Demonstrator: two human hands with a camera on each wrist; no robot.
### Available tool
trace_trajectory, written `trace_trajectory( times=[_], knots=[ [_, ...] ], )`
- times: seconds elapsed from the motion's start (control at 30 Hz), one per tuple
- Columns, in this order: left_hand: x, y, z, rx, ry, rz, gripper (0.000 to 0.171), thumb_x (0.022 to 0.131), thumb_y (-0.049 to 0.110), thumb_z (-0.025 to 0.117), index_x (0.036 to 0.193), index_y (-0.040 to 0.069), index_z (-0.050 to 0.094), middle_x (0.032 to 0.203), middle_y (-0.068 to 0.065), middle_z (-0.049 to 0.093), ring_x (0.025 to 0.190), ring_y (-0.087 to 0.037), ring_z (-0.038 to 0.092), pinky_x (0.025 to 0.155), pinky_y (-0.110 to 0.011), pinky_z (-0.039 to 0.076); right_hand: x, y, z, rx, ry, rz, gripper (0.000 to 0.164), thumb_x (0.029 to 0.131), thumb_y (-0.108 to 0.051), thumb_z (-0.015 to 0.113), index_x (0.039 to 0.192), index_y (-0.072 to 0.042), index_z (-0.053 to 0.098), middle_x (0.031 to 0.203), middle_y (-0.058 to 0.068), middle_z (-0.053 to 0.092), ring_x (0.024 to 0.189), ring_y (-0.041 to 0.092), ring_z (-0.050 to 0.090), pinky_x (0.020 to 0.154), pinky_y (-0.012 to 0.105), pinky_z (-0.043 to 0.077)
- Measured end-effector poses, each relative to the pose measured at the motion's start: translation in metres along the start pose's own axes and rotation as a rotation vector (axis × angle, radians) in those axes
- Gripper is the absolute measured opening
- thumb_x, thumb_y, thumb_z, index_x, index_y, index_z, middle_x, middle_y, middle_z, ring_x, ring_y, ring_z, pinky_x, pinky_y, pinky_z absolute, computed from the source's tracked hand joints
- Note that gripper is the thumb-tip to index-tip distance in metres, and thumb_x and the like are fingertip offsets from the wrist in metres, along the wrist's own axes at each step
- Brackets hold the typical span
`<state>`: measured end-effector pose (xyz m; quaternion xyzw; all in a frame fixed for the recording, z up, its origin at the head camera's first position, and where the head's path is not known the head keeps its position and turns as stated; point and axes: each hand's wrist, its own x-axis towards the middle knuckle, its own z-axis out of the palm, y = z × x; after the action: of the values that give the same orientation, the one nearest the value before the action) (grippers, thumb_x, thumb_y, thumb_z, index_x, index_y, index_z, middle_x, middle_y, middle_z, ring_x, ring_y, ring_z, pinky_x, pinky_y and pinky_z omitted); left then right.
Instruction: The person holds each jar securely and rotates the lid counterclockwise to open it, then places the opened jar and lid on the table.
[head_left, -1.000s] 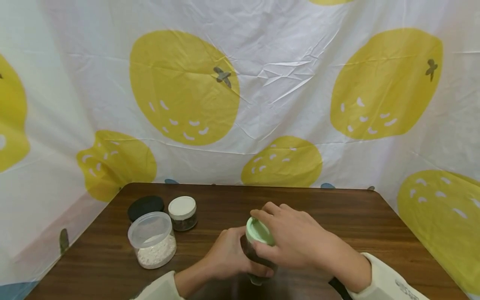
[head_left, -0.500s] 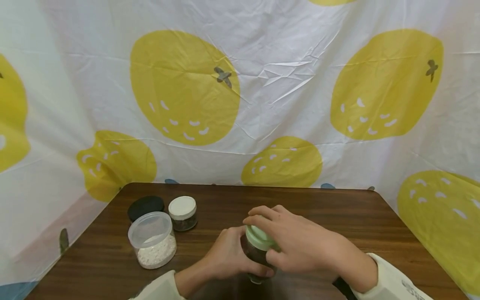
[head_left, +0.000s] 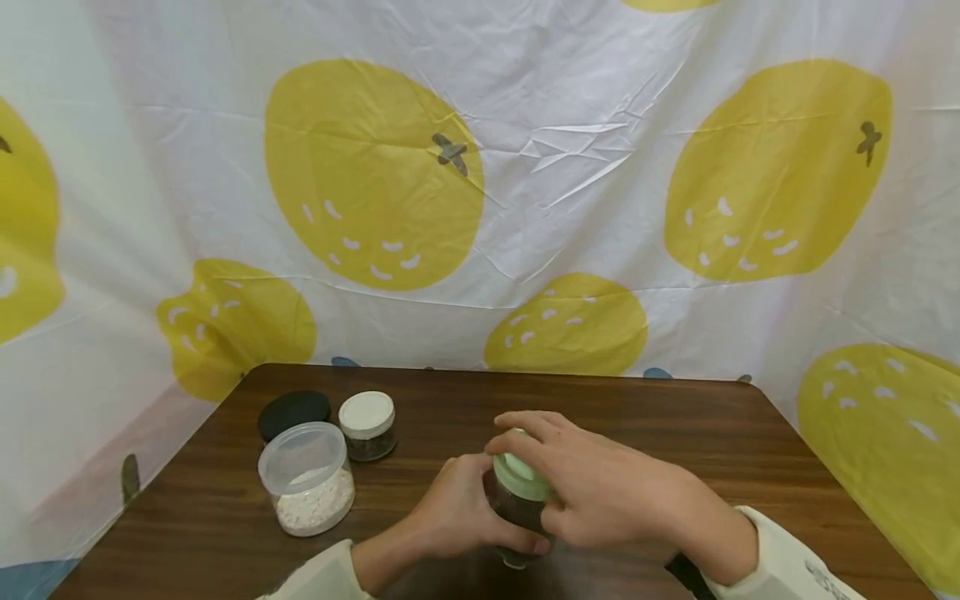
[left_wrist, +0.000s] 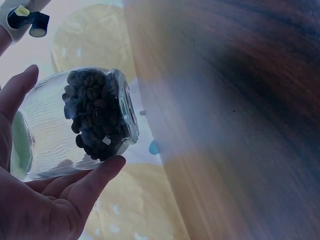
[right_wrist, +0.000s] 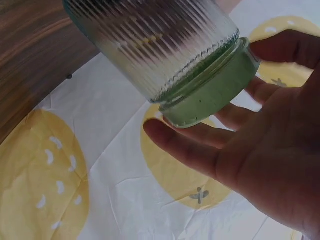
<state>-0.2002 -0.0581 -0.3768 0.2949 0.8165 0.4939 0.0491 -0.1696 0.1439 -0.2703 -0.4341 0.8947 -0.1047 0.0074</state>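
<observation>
My left hand (head_left: 459, 512) grips the ribbed glass body of a jar (left_wrist: 96, 112), thumb on one side and fingers on the other. Dark beans that look like coffee beans (left_wrist: 97, 107) fill its bottom part. A pale green lid (right_wrist: 215, 90) sits on the mouth of the jar. Around that lid curls my right hand (head_left: 603, 479), its thumb at one side of the rim and its fingers along the far side. In the head view the jar is held over the table near its front, partly hidden by both hands.
At the left of the dark wooden table (head_left: 427, 412) stand a clear tub (head_left: 313, 500) of white flakes, a small jar with a white lid (head_left: 367, 415) and a black-topped container (head_left: 294, 414) behind the tub. A lemon-print cloth (head_left: 570, 192) hangs behind the table.
My right thumb and wrist have shifted to the right around the lid, and more of the lid's side now shows. My left hand keeps its hold on the jar.
</observation>
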Motion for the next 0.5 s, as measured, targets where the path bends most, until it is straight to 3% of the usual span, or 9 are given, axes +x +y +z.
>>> trace_trajectory(
  times=[0.1,0.2,0.27,0.33,0.43,0.5],
  knots=[
    [0.000,0.000,0.000,0.002,-0.005,0.013,0.053,0.069,0.045,0.092,0.114,0.031,0.069,0.102,0.017,0.073,0.091,-0.003,0.068,0.078,-0.024,0.055,0.000,-0.001,0.000,-0.002,0.003,-0.003,0.072,0.083,-0.014,0.061,0.150,-0.029,0.041,0.166,-0.004,0.022,0.153,0.023,0.021,0.110,0.058,0.040],
    [0.001,0.000,0.000,-0.001,-0.008,0.000,0.054,0.069,0.046,0.092,0.116,0.031,0.068,0.104,0.018,0.072,0.091,-0.002,0.067,0.078,-0.023,0.055,0.003,-0.004,0.003,-0.051,0.095,0.043,0.058,0.095,-0.034,0.060,0.150,-0.026,0.043,0.163,-0.002,0.029,0.149,0.024,0.029,0.105,0.056,0.043],
    [0.001,0.001,0.000,0.008,-0.004,-0.018,0.052,0.068,0.047,0.092,0.111,0.030,0.069,0.092,0.017,0.072,0.078,-0.001,0.064,0.068,-0.023,0.053,0.007,-0.007,0.006,-0.106,0.190,0.133,0.053,0.098,-0.050,0.057,0.144,-0.022,0.051,0.152,0.000,0.043,0.133,0.023,0.045,0.095,0.047,0.049],
    [0.001,0.002,0.000,0.008,0.003,-0.025,0.052,0.067,0.047,0.093,0.109,0.029,0.069,0.089,0.016,0.071,0.075,-0.001,0.064,0.065,-0.022,0.052,0.012,-0.009,0.008,-0.163,0.277,0.260,0.057,0.098,-0.062,0.052,0.133,-0.017,0.057,0.130,0.003,0.056,0.105,0.021,0.058,0.078,0.038,0.052],
    [0.000,0.002,0.001,0.014,0.013,-0.017,0.053,0.065,0.046,0.094,0.108,0.027,0.069,0.086,0.015,0.071,0.072,-0.002,0.065,0.064,-0.023,0.053,0.016,-0.012,0.011,-0.210,0.323,0.442,0.066,0.095,-0.072,0.046,0.122,-0.013,0.060,0.104,0.004,0.058,0.069,0.018,0.054,0.058,0.033,0.046],
    [0.000,0.002,0.001,0.001,0.011,-0.011,0.056,0.065,0.044,0.095,0.111,0.027,0.068,0.092,0.015,0.073,0.079,-0.003,0.069,0.070,-0.023,0.056,0.018,-0.013,0.011,-0.223,0.306,0.523,0.072,0.093,-0.077,0.043,0.120,-0.013,0.060,0.100,0.005,0.060,0.060,0.020,0.053,0.055,0.035,0.045]
  ],
)
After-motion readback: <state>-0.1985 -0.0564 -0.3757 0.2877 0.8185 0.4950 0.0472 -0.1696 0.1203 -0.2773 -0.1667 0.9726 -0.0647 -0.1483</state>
